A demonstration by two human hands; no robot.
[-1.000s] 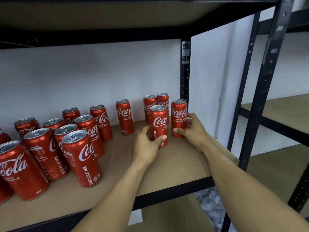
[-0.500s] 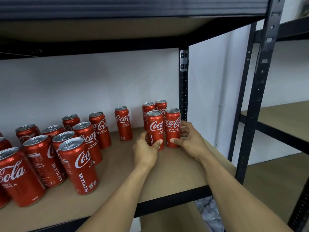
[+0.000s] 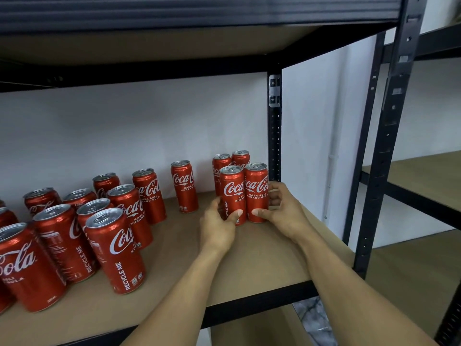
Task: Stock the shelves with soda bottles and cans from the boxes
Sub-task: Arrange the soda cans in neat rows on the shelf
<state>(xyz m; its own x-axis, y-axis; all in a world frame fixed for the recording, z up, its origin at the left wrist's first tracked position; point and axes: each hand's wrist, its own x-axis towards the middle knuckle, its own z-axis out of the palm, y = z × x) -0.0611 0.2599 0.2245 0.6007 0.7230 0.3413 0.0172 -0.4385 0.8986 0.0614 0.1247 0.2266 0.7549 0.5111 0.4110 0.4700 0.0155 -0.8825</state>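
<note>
**A:** Nearest us, well to the left of the rear post (image 3: pixel 274 136), the loose cans (image 3: pixel 114 248) stand scattered on the shelf board (image 3: pixel 249 260). What do we have in hand?

**B:** Two cans, both just in front of the post. Our left hand (image 3: pixel 216 227) wraps the left can (image 3: pixel 232 193) low down — thumb across its front, fingers curled behind it. Our right hand (image 3: pixel 283 213) grips the right can (image 3: pixel 257 191) the same way, thumb on the front near the base and fingers bent round the side that faces the post.

**A:** Are they down?

**B:** Both look seated on the board and upright. Their sides are touching or nearly so; we cannot tell which.

**A:** And beyond them?

**B:** The back pair (image 3: pixel 222 162) stands right behind our two, close beside the post. A lone can (image 3: pixel 184 186) stands apart, further left of the post.

**A:** So how do we finish this well?

**B:** We judge the step is squaring up a block of four. We should slide our two straight back until they meet the back pair, pushing low so neither tips — then release one hand at a time, leaving the labels facing out.
</note>
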